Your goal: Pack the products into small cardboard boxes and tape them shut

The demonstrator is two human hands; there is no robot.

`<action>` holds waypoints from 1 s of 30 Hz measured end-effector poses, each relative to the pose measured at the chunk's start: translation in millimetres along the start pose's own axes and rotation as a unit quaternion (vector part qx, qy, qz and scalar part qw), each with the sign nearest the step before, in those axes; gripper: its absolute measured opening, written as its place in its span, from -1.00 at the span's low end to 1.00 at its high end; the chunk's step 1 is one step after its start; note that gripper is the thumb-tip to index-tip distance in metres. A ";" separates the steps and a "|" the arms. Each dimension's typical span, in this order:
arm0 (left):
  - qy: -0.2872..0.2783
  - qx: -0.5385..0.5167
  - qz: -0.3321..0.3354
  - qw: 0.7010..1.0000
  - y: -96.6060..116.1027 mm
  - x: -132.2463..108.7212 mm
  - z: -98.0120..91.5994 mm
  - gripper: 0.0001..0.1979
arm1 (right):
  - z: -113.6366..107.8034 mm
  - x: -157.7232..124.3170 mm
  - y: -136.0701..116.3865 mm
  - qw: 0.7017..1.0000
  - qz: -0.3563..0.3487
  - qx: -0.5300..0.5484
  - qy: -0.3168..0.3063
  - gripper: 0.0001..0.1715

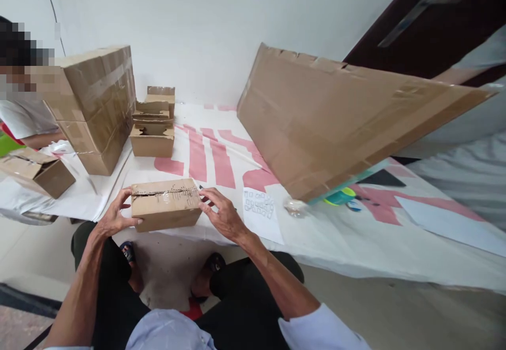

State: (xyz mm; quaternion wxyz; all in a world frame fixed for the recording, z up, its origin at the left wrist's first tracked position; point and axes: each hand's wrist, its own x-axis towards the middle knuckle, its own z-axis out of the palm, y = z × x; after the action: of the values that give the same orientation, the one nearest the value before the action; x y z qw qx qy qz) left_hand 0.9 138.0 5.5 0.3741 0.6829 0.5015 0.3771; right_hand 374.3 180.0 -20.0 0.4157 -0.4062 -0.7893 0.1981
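A small closed cardboard box rests at the near edge of the table, its top flaps meeting along a worn, marked seam. My left hand grips the box's left end, thumb on the front face and fingers toward the back. At the right end, my right hand presses its fingers and thumb against the box. Just right of that hand lies a paper sheet with rows of hand-drawn shapes.
Open small boxes stand behind, beside a tall wall of taped boxes. A large cardboard panel leans at the right, near a tape roll. On the left, a person sits by another box.
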 end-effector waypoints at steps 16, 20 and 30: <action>0.015 -0.025 0.012 1.000 -13.1 -6.0 12.9 -0.20 | -13.9 -17.1 85.0 0.939 0.210 -0.271 0.006 -0.72; 0.019 -0.016 0.014 1.000 -12.7 -6.3 13.1 -0.19 | -24.1 25.5 37.5 0.975 0.135 -0.110 0.138 -0.70; 0.021 0.004 0.011 1.000 -8.8 -6.4 14.2 -0.17 | 3.7 89.5 -79.2 0.982 -0.109 -0.056 -0.141 -0.82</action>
State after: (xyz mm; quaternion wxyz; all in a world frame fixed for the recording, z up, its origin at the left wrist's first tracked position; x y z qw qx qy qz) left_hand 8.6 131.8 -9.4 0.3572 0.6816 0.5033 0.3932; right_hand 304.6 205.4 73.7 0.2953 -0.3086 -0.8895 0.1624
